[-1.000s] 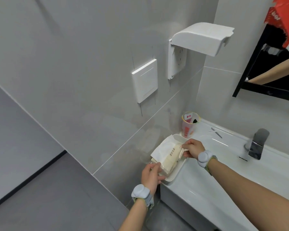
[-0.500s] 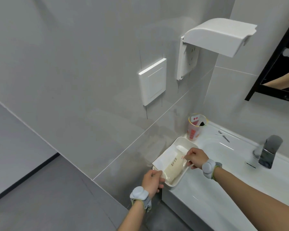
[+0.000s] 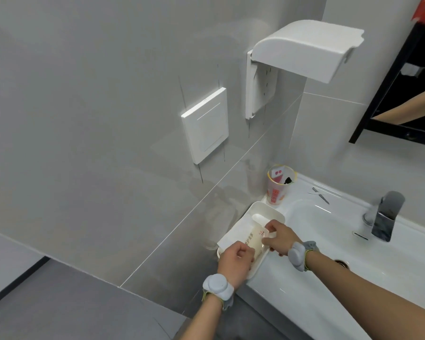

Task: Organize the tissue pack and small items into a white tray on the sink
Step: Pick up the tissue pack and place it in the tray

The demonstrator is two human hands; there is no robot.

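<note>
head view:
tray (image 3: 260, 208): white rounded-rectangle plastic, on the sink's (image 3: 353, 285) glossy left rim.
tissue pack (image 3: 252, 239): soft cream film packet, lying in the tray.
left hand (image 3: 234, 262): fingers curled round the pack's near end.
right hand (image 3: 279, 238): pinches the pack's far edge.
cup (image 3: 279, 186): translucent, printed red, behind the tray.

A cream tissue pack (image 3: 252, 241), printed with red characters, lies lengthwise in a white rounded-corner tray (image 3: 268, 209) on the sink's (image 3: 312, 285) left rim against the wall, its long axis running from 7 to 1 o'clock.
</note>
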